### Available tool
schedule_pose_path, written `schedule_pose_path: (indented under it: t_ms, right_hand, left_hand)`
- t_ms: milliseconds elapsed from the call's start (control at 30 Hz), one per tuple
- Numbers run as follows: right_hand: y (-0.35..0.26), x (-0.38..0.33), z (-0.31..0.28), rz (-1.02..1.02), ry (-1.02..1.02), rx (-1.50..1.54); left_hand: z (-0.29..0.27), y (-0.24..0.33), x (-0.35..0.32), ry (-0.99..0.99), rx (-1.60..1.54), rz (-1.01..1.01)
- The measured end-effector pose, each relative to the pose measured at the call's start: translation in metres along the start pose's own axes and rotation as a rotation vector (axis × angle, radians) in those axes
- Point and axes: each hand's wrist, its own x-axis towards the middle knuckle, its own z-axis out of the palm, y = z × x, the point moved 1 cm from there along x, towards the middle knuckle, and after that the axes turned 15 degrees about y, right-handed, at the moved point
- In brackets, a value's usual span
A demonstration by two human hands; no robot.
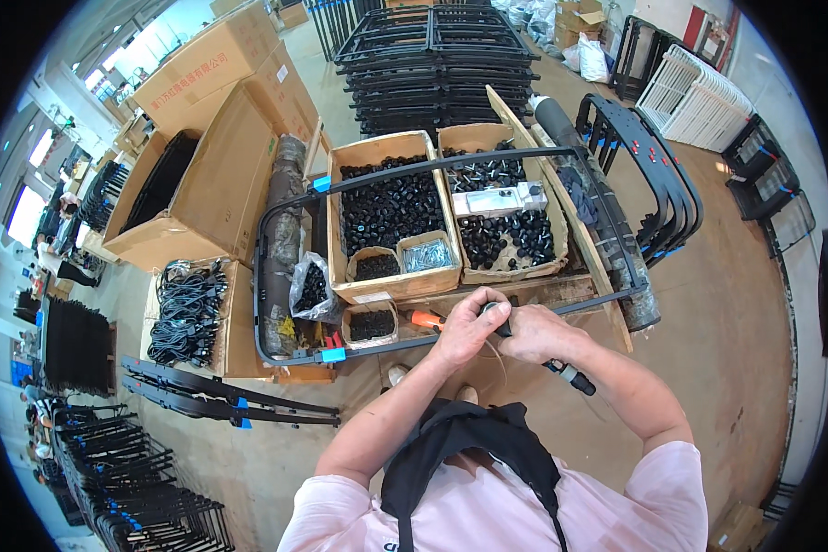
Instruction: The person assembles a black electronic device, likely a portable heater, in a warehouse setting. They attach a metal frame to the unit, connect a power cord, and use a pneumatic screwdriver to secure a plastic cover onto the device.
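A black tubular frame [391, 173] with rounded corners and blue tape lies across the open boxes before me. Both hands are together at its near bar. My left hand [465, 331] is closed, thumb and fingers pinched by a small dark and green piece whose kind I cannot make out. My right hand [538, 333] is wrapped round a dark cylindrical tool [575, 378], its end poking out below the fist. A thin strand hangs beneath the hands. Left of my left hand is an orange handle [426, 319], its other end hidden.
Cartons of black knobs [386, 216] stand ahead, with a small box of silvery screws [426, 255]. A wooden plank [575, 212] and wrapped rolls flank them. Bundled cables [189, 313] fill a carton at left. Stacked black frames [437, 69] stand behind; curved ones lean at right.
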Motion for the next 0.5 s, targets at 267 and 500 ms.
schedule_pose_path:
  t_ms: [267, 500]
  right_hand:
    - [0.001, 0.002, -0.008, 0.032, -0.017, -0.011]
    - [-0.005, 0.001, -0.033, -0.008, 0.024, -0.018]
  left_hand:
    - [0.004, 0.014, 0.005, -0.043, -0.03, -0.03]
    - [0.013, 0.044, 0.008, -0.014, -0.05, 0.004]
